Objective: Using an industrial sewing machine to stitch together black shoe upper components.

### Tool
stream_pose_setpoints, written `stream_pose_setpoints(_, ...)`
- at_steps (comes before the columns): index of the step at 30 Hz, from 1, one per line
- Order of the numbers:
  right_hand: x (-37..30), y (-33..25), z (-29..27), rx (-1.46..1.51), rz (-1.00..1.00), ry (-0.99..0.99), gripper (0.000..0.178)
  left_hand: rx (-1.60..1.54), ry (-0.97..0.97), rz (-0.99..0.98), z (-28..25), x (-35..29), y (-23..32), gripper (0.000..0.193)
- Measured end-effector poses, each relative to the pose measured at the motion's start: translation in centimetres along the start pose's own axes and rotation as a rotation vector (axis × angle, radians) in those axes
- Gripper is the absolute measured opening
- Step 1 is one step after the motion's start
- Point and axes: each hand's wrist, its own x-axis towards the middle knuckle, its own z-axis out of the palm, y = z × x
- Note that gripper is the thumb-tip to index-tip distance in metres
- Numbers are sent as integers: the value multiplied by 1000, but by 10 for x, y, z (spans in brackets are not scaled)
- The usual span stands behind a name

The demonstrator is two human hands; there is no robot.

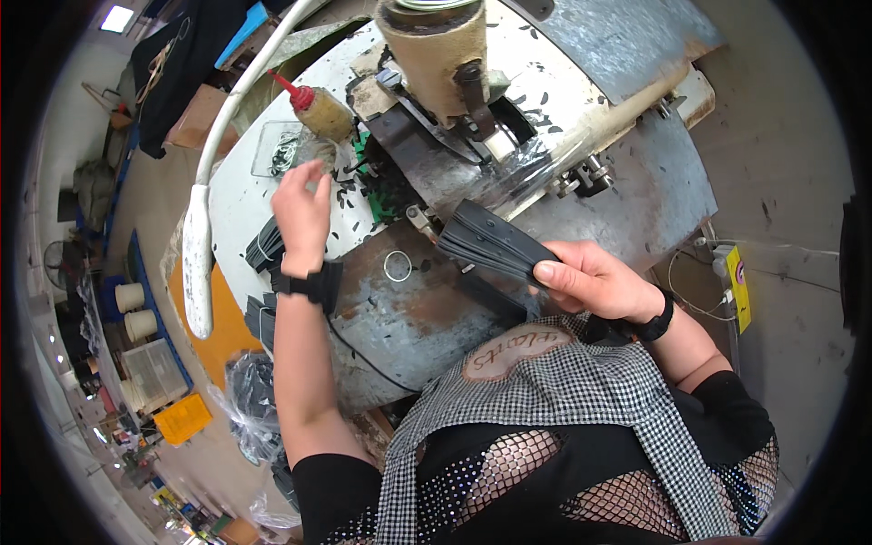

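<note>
Right hand (595,277) gripping black strips (495,243)

One head-worn fisheye looks steeply down, close over the metal worktable (581,209), rim probably distorted.

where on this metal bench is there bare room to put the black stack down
Bare rusty plate lies around the small metal ring, between the left hand and the fanned stack of flat black pieces in the right hand. The grey sheet right of the machine head is also bare. Crowded: black scraps by the yellow squeeze bottle.
</note>
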Motion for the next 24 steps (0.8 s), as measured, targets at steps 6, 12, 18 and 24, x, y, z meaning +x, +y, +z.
stream_pose_setpoints(6,2,-4,-1,85,68,150,31,-64,-159,752,-37,-59,152,36)
stream_pose_setpoints(12,3,-14,6,287,-57,-27,30,-705,-334,434,6,-72,172,78)
stream_pose_setpoints(18,3,-4,6,422,-75,-93,29,-110,256,858,11,-49,152,38)
stream_pose_setpoints(24,17,28,-3,498,12,-41,31,-167,31,862,29,-57,131,34)
